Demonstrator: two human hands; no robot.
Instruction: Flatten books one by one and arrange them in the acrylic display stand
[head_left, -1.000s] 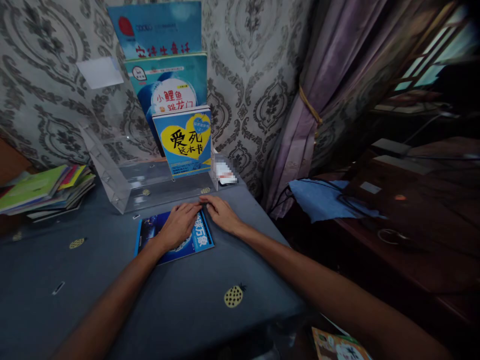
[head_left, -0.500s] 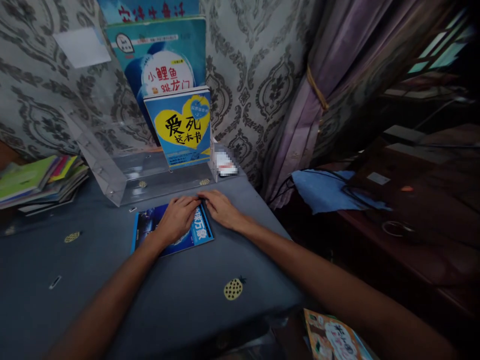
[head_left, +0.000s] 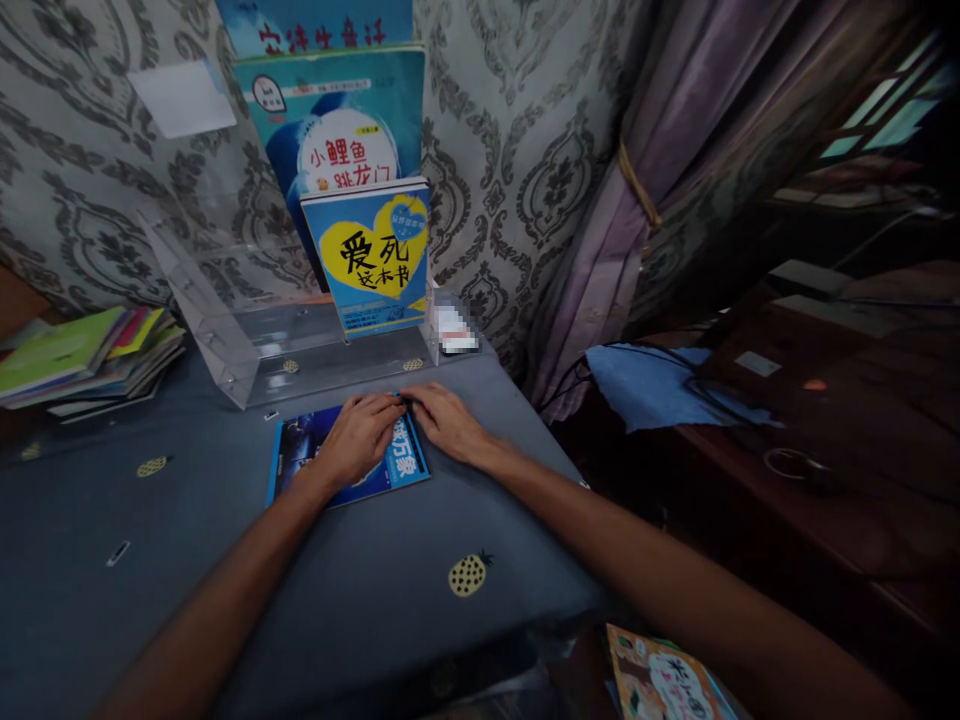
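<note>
two hands [head_left: 358, 437], one blue paperback [head_left: 409, 458], three upright book covers [head_left: 369, 268], one clear acrylic rack [head_left: 217, 345], one stack of booklets [head_left: 71, 355], too overlapped to count, one orange-covered book [head_left: 671, 680], one blue sheet [head_left: 645, 385], one tied purple curtain [head_left: 600, 270].

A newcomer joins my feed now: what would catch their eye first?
Probably the yellow-heart book, standing at the right end of the clear rack, in front of taller books. Then the dark-blue book lying flat on the table, with the left hand over its cover and the right hand at its far right corner.
</note>
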